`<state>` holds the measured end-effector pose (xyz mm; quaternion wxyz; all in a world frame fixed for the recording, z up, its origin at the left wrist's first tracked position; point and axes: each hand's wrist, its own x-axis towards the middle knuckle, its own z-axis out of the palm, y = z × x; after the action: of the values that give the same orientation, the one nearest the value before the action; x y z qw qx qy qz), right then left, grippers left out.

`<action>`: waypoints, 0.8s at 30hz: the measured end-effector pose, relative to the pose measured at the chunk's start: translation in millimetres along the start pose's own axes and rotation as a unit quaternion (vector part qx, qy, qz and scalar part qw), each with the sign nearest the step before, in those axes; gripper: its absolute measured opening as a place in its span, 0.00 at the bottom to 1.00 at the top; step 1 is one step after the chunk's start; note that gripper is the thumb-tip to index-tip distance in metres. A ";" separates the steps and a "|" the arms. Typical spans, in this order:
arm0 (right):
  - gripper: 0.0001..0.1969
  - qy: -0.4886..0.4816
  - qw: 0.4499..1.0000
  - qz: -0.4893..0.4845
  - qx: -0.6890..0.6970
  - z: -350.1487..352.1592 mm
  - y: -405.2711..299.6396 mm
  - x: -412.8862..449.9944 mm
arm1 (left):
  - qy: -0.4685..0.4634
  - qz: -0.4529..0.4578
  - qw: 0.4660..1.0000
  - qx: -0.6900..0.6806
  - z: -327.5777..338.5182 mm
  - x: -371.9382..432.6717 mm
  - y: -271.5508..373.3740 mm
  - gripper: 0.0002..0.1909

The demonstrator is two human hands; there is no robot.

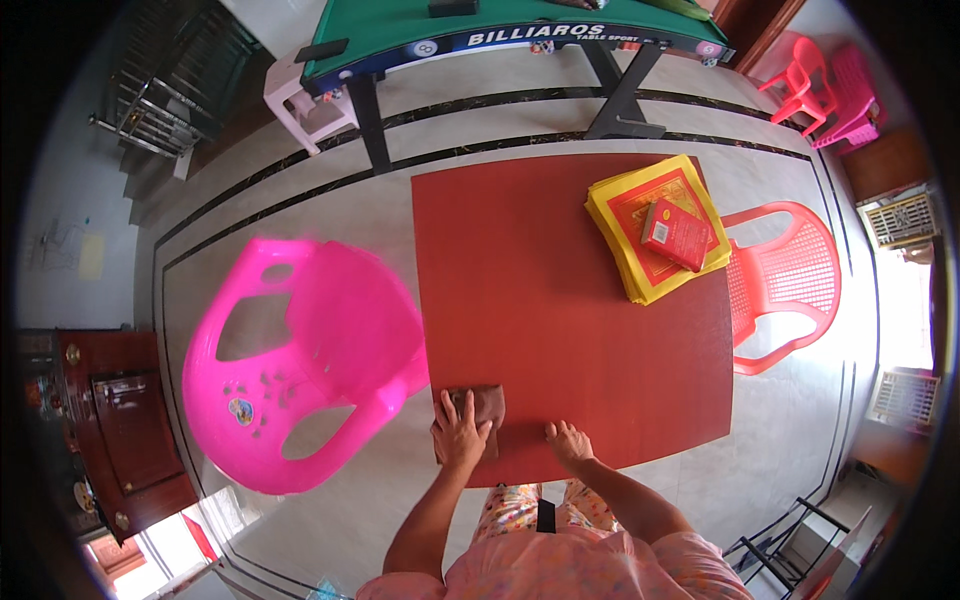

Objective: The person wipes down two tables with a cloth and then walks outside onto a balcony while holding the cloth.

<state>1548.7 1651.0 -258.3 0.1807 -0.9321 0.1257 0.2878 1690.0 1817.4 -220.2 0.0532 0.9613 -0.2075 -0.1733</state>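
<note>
My left hand (459,437) lies flat with spread fingers on a folded brown cloth (491,406) at the near left corner of the red tabletop (555,300). My right hand (570,444) rests at the table's near edge, its fingers loosely curled; whether anything is under them cannot be told. Towards the far right corner of the tabletop sits a stack of yellow sheets (615,202) with a red and gold print. On top of the stack lies a small red box (676,234) bearing writing.
A pink plastic chair (345,322) stands against the table's left side, a coral plastic chair (795,277) at its right. Beyond the far edge is a green billiard table (510,30) with a white plastic stool (289,101) beside it. A black metal frame (780,547) stands at the lower right.
</note>
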 end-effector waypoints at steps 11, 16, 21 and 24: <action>0.09 0.026 0.998 -0.009 0.053 -0.1 -1.0 -3.4 | -0.038 0.143 0.988 0.042 13.0 -32.4 19.6 0.38; 0.08 0.011 0.998 -0.020 0.058 0.1 -0.7 3.7 | -0.030 0.175 0.978 0.110 22.3 -12.5 16.3 0.35; 0.08 -0.025 0.997 -0.016 0.069 -7.5 6.5 12.2 | 0.002 0.149 0.985 0.090 -5.2 61.2 32.0 0.32; 0.09 -0.040 0.995 -0.013 0.093 -8.1 10.1 12.4 | 0.059 0.099 0.988 0.101 -19.2 127.5 33.5 0.30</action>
<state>1559.2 1637.0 -262.0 0.2751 -0.9005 0.1323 0.3097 1793.0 1734.4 -236.1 -0.0151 0.9450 -0.3145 -0.0888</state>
